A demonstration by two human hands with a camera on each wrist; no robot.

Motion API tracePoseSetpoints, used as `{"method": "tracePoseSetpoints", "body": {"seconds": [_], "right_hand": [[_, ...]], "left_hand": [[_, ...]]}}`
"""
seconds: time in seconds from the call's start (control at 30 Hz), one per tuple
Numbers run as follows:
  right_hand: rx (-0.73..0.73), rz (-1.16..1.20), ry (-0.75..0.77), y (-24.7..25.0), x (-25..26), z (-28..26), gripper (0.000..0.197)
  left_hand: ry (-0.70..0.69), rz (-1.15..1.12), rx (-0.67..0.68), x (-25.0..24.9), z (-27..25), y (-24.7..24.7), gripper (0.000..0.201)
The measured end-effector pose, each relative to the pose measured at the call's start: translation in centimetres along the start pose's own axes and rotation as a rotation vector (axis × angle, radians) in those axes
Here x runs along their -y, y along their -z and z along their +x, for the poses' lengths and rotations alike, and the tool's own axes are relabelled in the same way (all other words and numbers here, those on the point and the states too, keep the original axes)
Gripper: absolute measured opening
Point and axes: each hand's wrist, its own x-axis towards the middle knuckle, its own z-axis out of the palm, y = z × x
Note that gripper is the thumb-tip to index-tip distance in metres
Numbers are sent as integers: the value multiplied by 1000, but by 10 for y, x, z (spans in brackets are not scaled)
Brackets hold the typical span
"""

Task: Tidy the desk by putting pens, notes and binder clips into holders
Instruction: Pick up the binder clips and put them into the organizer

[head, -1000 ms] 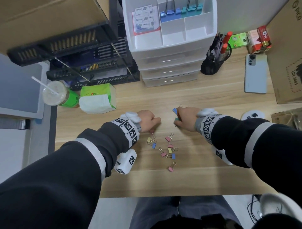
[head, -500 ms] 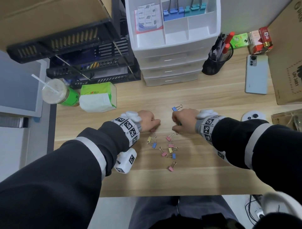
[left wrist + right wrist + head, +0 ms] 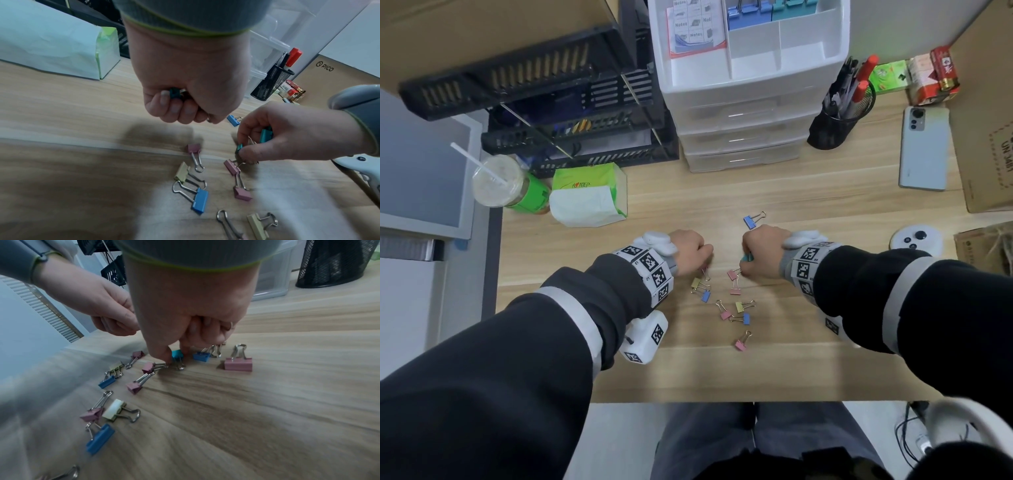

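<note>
Several small binder clips (image 3: 736, 310) in pink, yellow and blue lie loose on the wooden desk (image 3: 808, 212) between my hands. My left hand (image 3: 705, 263) is curled into a fist, and the left wrist view shows a teal clip (image 3: 174, 93) held in its fingers. My right hand (image 3: 744, 265) pinches a teal clip (image 3: 177, 353) at the desk surface beside a pink clip (image 3: 148, 367). Another teal clip (image 3: 266, 135) sits in the right palm. A blue clip (image 3: 751, 221) lies just beyond the right knuckles. The white drawer organiser (image 3: 743, 85) at the back holds clips and notes.
A black mesh pen cup (image 3: 835, 123) stands right of the organiser, with a phone (image 3: 924, 150) and a cardboard box (image 3: 989, 113) further right. Black trays (image 3: 571, 113), a drink cup (image 3: 500, 181) and a tissue pack (image 3: 589, 198) sit at the left. A white round device (image 3: 916, 238) lies near my right wrist.
My right hand has drawn back from the blue clip toward the cluster, lowering its fingertips beside the pink clip. The left hand has stayed in place.
</note>
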Motion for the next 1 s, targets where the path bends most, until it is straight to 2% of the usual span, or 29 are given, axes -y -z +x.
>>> {"method": "tracePoseSetpoints", "body": {"seconds": [0.07, 0.13, 0.17, 0.23, 0.3, 0.37, 0.43, 0.57, 0.63, 0.73, 0.8, 0.87, 0.93, 1.0], "right_hand": [[-12, 113, -42, 3, 2, -4, 35], [22, 378, -114, 11, 5, -10, 30], [93, 581, -151, 16, 6, -13, 27], [354, 1003, -212, 26, 5, -21, 26], [572, 1294, -234, 31, 3, -25, 18], [654, 1457, -230, 32, 2, -29, 13], [691, 1561, -214, 29, 2, -31, 17], [712, 1587, -261, 24, 1, -33, 29], [664, 1611, -380, 22, -1, -33, 28], [557, 1819, -590, 24, -3, -35, 30], [456, 1953, -660, 27, -4, -38, 29], [392, 2056, -682, 28, -5, -37, 26], [401, 2120, -658, 29, -4, -36, 25], [431, 2132, -587, 30, -2, -37, 28]], "left_hand": [[7, -11, -17, -1, -3, 0, 39], [16, -32, -30, -3, -4, 1, 33], [21, -41, -36, -4, -4, 2, 32], [23, -47, -40, -6, -4, 4, 33], [23, -46, -37, -8, -3, 6, 31], [25, -39, -38, -11, -3, 7, 28], [22, -33, -37, -15, -4, 7, 27], [25, -62, -41, -21, -8, 8, 28], [39, -100, -63, -24, -10, 12, 25], [34, -205, -130, -34, -14, 24, 23], [-7, -278, -166, -46, -18, 34, 22], [-57, -349, -197, -62, -20, 44, 27], [-106, -394, -218, -77, -21, 51, 35], [-144, -417, -219, -92, -23, 54, 33]]}}
